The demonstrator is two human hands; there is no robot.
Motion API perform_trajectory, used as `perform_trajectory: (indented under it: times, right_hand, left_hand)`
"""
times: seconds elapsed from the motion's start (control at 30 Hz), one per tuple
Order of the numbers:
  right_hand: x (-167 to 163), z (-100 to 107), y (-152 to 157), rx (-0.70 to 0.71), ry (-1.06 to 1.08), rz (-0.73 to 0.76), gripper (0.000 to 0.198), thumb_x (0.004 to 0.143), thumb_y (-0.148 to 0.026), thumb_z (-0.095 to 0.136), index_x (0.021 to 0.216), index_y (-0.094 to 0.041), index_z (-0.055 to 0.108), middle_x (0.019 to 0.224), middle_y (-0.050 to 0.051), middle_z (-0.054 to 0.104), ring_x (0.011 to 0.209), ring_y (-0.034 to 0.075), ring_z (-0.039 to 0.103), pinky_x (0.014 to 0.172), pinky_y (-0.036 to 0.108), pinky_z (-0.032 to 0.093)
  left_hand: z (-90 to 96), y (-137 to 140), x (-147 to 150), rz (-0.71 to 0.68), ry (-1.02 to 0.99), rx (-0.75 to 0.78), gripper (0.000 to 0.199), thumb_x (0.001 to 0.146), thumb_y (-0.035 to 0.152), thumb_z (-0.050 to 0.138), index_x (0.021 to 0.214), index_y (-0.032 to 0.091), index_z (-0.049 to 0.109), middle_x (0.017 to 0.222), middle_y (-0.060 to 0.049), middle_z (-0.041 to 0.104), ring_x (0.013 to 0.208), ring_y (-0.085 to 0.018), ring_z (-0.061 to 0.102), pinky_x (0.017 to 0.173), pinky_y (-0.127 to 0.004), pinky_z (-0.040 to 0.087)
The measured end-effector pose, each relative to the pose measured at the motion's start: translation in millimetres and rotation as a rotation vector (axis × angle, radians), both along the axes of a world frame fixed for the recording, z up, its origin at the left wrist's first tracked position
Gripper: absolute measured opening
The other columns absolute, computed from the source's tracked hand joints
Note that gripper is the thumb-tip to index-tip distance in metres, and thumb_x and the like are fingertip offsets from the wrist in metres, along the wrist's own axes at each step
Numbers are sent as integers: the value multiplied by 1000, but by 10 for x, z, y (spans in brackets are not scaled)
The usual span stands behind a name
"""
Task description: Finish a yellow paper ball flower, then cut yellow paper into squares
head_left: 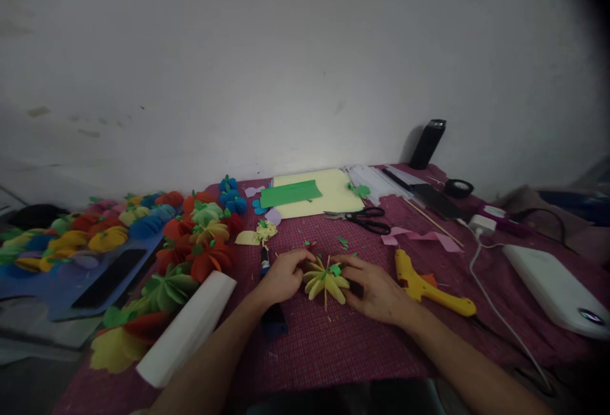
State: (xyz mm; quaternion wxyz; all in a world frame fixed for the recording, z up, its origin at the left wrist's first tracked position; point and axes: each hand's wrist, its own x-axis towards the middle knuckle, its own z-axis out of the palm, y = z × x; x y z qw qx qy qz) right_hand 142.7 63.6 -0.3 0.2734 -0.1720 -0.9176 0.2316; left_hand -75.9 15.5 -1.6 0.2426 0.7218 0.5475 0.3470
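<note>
A yellow paper pumpkin (326, 288) with fanned-out segments rests on the maroon checked cloth, between my two hands. A small green paper piece (335, 269) sits at its top. My left hand (286, 276) grips the pumpkin's left edge with curled fingers. On the other side, my right hand (374, 285) has its fingers and thumb closed on the right edge. My fingertips are partly hidden behind the segments. Small green paper scraps (342, 242) lie just beyond the hands.
A yellow glue gun (429, 291) lies right of my right hand, with black scissors (365, 217) farther back. Finished paper pumpkins (210, 256) crowd the left side beside a white roll (188, 329). At far right lies a white power bank (555, 288) with its cable.
</note>
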Motion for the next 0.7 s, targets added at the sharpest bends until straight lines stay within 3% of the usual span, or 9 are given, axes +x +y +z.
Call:
perform_trajectory:
  times: [0.3,0.47,0.7]
  right_hand:
    - [-10,35,-13,-16,18,31,26,74,-10,50,96,-22,59,119,7,51,105,17,53,87,32,45]
    - [-3,59,-12,-31,0,32,26,72,-10,52,95,-21,58,123,8,48,109,19,51,88,33,44]
    - [6,37,-7,-22,-4,20,22,72,-11,53,91,-20,59,121,9,50,111,20,50,90,34,44]
  left_hand:
    - [-27,46,-21,-90,-77,-30,58,59,-6,31,103,19,61,100,-1,64,92,-13,59,86,-30,44]
    - [-35,31,-9,-116,-176,-75,67,64,-8,30,121,22,48,115,-3,59,101,-13,56,90,-32,43]
    - [-35,14,2,-98,-193,-88,60,64,-9,30,111,19,54,106,-4,62,97,-13,58,89,-32,45]
